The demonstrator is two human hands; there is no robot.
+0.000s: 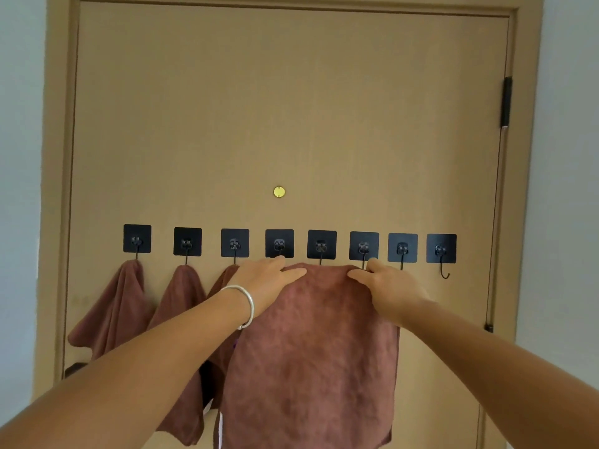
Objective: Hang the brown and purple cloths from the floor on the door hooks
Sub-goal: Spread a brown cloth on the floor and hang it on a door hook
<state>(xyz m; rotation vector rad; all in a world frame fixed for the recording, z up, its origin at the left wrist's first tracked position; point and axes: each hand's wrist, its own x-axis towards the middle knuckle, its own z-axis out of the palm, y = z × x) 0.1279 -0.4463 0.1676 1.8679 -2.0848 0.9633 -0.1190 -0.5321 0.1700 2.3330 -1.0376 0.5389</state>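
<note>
A large brown cloth (pixel 311 351) hangs spread flat against the tan door (pixel 291 108). My left hand (pixel 265 280) grips its top left edge just under the fourth hook (pixel 279 244). My right hand (pixel 385 286) grips its top right edge under the sixth hook (pixel 364 246). The cloth's top edge sits below the fifth hook (pixel 321 245). Three more brown cloths hang from the first hook (pixel 137 238), the second (pixel 187 242) and the third (pixel 235 243); the third cloth is mostly hidden behind my left arm. A sliver of purple (pixel 235 344) shows beside my left wrist.
Two black adhesive hooks at the right, one (pixel 402 248) and the last (pixel 441 249), carry nothing. A brass peephole (pixel 279 191) sits above the hook row. A dark door handle (pixel 74 369) pokes out at lower left. Hinges run down the right door edge (pixel 505 102).
</note>
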